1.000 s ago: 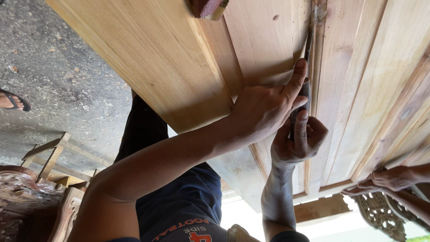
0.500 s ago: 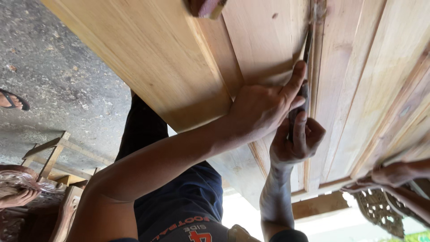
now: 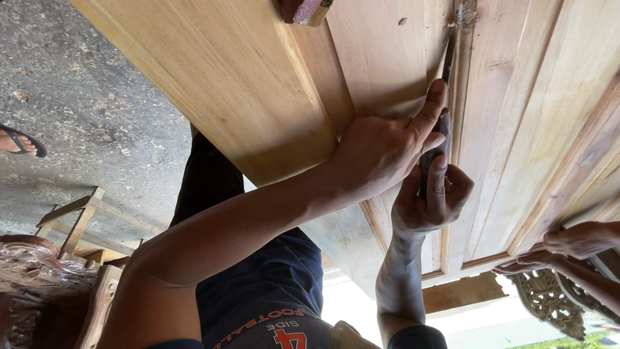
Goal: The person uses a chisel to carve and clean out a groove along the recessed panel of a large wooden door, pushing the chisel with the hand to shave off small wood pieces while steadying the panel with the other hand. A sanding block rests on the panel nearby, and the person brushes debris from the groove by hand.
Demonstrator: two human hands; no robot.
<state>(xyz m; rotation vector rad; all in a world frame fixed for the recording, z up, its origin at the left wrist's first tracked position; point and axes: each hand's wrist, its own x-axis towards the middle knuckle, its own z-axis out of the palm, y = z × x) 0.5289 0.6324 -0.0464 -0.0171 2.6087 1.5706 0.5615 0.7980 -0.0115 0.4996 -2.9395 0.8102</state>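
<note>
- Biggest thing by far is the pale wooden door panel [image 3: 258,97]. It lies slantwise over the person's lap and fills the top and right of the view, with raised frames and grooves running along it.
- Grey concrete ground [image 3: 84,116] takes up the left side, with bits of debris scattered on it.
- Left hand [image 3: 378,155] comes in from the lower left on a long bare forearm. It lies flat on the panel, one finger stretched out along the tool and pressing it into the groove. So it's bearing down on it, not wrapped round it.
- Right hand [image 3: 429,194] is just nearer than the left and touching it, fingers curled tight round the tool's handle end.
- The tool is a slim dark chisel [image 3: 447,71]. Its blade sits in the groove between two frame strips, pointing to the far edge. The handle is mostly hidden in the right fist.
- Another person's hands [image 3: 578,239] sit at the right edge, resting on the panel's near corner. Can't really tell what they're gripping.
- Dark carved furniture [image 3: 29,278] is at lower left, with a plain wooden frame [image 3: 77,220] just beyond it.
- Pale carved ornament [image 3: 549,297] at lower right, under those other hands.
- Small reddish block [image 3: 303,10] lies on the panel at the far edge.
- A sandalled foot [image 3: 19,142] pokes in at the far left.
</note>
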